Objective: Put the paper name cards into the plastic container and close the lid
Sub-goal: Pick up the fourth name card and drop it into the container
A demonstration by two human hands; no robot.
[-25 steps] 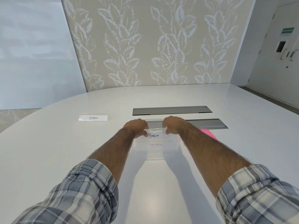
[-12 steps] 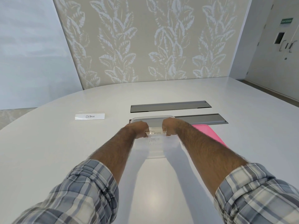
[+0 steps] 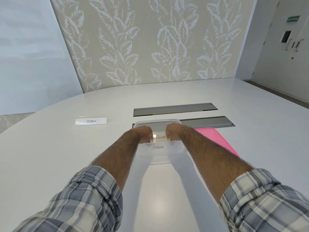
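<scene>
A clear plastic container (image 3: 158, 121) stands on the white table in front of me. My left hand (image 3: 142, 133) and my right hand (image 3: 174, 133) reach down inside it, fingers curled and their tips hidden. Between them they hold the ends of the "Penguin" name card (image 3: 157, 147), which shows through the container's near wall. A "Bear" name card (image 3: 160, 137) stands in the container just behind it. An "Ostrich" name card (image 3: 90, 121) stands alone on the table to the left. The pink lid (image 3: 215, 139) lies flat right of the container, partly under my right forearm.
Two grey cable slots (image 3: 175, 109) (image 3: 209, 122) are set into the table (image 3: 50, 156) behind the container. A leaf-patterned wall rises beyond the table's far edge, and a door (image 3: 287, 47) is at the far right.
Both hands have lowered the "Penguin" card from above the rim down into the container. The "Bear" card now shows between the hands. The view has tilted slightly.
</scene>
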